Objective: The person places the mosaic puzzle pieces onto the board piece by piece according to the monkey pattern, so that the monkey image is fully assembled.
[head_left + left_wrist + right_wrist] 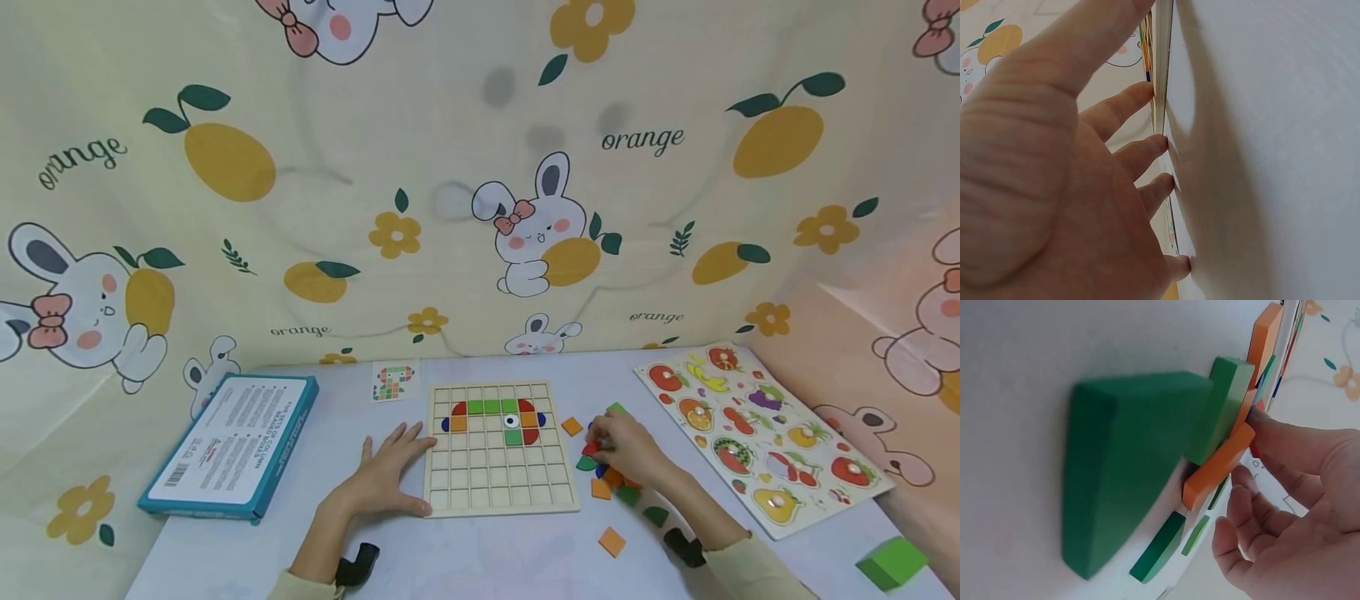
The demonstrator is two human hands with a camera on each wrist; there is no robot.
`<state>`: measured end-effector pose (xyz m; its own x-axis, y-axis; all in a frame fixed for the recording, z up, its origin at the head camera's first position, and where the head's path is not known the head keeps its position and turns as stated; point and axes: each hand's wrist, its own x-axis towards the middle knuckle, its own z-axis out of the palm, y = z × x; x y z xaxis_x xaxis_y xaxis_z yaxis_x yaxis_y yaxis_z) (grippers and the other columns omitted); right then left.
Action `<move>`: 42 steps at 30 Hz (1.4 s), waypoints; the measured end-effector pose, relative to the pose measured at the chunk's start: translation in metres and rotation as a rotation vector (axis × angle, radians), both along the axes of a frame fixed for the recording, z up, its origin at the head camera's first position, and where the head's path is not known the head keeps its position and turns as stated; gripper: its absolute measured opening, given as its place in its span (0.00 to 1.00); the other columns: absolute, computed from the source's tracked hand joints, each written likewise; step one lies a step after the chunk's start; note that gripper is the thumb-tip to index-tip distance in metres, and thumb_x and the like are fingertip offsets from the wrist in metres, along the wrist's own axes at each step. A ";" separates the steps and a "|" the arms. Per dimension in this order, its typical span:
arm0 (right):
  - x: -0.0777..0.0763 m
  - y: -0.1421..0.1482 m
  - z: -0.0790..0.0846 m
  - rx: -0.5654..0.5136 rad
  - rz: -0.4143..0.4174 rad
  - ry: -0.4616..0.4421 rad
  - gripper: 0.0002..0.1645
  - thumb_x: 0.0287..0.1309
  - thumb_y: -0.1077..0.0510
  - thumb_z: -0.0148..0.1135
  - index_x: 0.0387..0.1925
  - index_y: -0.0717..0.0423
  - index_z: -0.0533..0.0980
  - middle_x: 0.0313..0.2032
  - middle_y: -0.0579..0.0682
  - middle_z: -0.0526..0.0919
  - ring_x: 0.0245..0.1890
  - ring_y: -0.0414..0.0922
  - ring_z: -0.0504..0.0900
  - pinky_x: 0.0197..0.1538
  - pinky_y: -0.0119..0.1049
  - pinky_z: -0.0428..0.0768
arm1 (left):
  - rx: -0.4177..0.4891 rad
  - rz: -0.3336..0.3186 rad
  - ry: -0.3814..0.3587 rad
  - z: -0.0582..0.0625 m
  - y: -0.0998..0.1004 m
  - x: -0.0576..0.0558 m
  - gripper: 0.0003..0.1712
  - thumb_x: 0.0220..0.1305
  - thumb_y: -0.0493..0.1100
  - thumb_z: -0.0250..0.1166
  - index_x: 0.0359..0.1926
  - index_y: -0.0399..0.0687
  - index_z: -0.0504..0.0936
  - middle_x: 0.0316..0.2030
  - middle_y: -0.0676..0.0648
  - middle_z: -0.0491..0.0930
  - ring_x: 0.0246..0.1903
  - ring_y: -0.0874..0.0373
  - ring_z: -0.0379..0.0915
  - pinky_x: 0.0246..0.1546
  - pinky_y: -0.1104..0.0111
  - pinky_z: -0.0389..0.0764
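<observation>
My left hand (386, 473), fingers spread, rests at the left edge of a wooden grid board (480, 483); its thumb touches the lower left corner. In the left wrist view the fingertips (1159, 144) meet the board's side. Colored pieces lie in the upper cells: a green row (492, 407), red quarter-rounds (531, 436), orange squares, blue bits and an eye piece (512, 422). To the right of the board, my right hand (622, 446) pinches a red piece (590, 449) over a pile of loose pieces. Around it lie an orange piece (1219, 465) and green pieces (1141, 444).
A small pattern card (393, 382) lies behind the board. At the left is a blue box (225, 442); a fruit puzzle board (757, 433) lies at the right. A green block (892, 562) stands at the front right corner. One orange square (612, 542) lies near the front.
</observation>
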<state>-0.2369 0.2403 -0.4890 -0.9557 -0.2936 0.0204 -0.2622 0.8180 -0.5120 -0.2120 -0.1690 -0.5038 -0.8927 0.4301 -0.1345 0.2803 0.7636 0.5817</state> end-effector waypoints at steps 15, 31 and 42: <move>0.000 0.000 -0.003 -0.099 0.064 -0.054 0.13 0.55 0.72 0.69 0.30 0.50 0.81 0.30 0.41 0.79 0.34 0.43 0.74 0.44 0.39 0.81 | -0.006 0.015 -0.004 0.003 0.002 0.002 0.60 0.38 0.64 0.81 0.72 0.52 0.68 0.76 0.41 0.53 0.76 0.39 0.36 0.63 0.27 0.26; -0.014 -0.035 0.012 -0.533 0.087 -0.134 0.08 0.62 0.72 0.62 0.43 0.71 0.80 0.43 0.63 0.83 0.32 0.52 0.85 0.37 0.36 0.86 | -0.004 0.003 0.004 0.003 -0.001 0.001 0.60 0.39 0.64 0.81 0.73 0.52 0.67 0.77 0.41 0.52 0.76 0.39 0.36 0.63 0.27 0.26; -0.027 -0.087 0.009 -0.575 0.222 -0.148 0.10 0.60 0.74 0.61 0.44 0.73 0.78 0.39 0.64 0.83 0.32 0.53 0.83 0.35 0.42 0.86 | -0.007 -0.007 0.011 -0.002 -0.002 -0.001 0.60 0.39 0.66 0.80 0.73 0.54 0.66 0.77 0.42 0.52 0.77 0.39 0.36 0.63 0.27 0.26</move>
